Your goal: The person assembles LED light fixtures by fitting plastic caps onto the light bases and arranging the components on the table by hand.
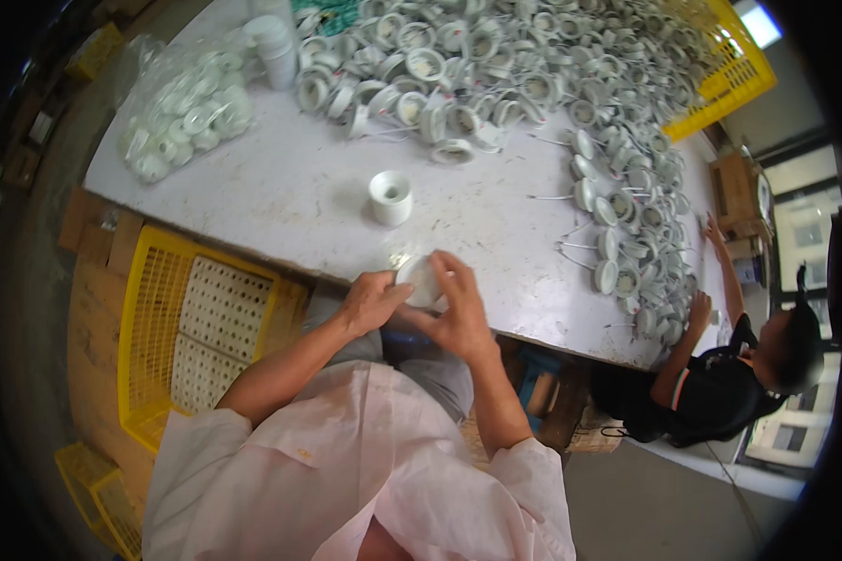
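Close to the table's front edge, my left hand point(374, 301) and my right hand point(458, 310) hold a round white lamp part point(419, 279) between them. The left fingers pinch its left side, and the right fingers curve over its right side. Part of it is hidden by the fingers. Just beyond my hands a short stack of white rings point(390, 199) stands upright on the white table point(299, 201). Farther back lies a large heap of round white lamp fittings point(426, 65), many with thin white wires.
A clear plastic bag of white round parts point(192, 117) lies at the far left, beside stacked white cups point(273, 56). A yellow crate point(140, 374) with perforated white trays stands left of me. Another yellow crate point(725, 79) sits far right. A co-worker point(720, 383) reaches toward the fittings.
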The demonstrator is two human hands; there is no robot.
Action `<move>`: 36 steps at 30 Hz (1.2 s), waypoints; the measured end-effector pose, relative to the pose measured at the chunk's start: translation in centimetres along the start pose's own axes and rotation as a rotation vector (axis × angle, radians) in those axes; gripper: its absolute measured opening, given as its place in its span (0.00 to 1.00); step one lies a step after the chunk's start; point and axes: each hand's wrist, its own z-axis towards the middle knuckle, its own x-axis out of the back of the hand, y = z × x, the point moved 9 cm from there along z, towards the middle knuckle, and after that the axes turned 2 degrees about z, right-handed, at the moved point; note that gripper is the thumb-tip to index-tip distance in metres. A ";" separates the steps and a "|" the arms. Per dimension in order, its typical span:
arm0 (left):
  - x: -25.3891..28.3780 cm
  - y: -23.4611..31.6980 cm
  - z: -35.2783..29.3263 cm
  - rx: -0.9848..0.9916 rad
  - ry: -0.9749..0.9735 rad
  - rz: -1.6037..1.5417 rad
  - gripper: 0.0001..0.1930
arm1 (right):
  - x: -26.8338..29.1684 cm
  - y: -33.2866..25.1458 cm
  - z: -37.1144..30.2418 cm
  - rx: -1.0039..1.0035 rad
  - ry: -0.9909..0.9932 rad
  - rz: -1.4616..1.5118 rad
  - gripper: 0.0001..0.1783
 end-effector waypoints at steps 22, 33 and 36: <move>0.4 2.1 2.8 -0.271 0.155 0.208 0.14 | 17.9 20.6 14.2 -0.034 0.255 -0.570 0.32; -0.4 1.5 2.5 -0.220 0.008 0.206 0.16 | 20.8 31.3 18.7 -0.252 0.119 -0.728 0.36; -0.7 1.9 2.5 -0.250 -0.036 0.192 0.17 | 21.6 31.4 18.5 -0.240 0.113 -0.751 0.34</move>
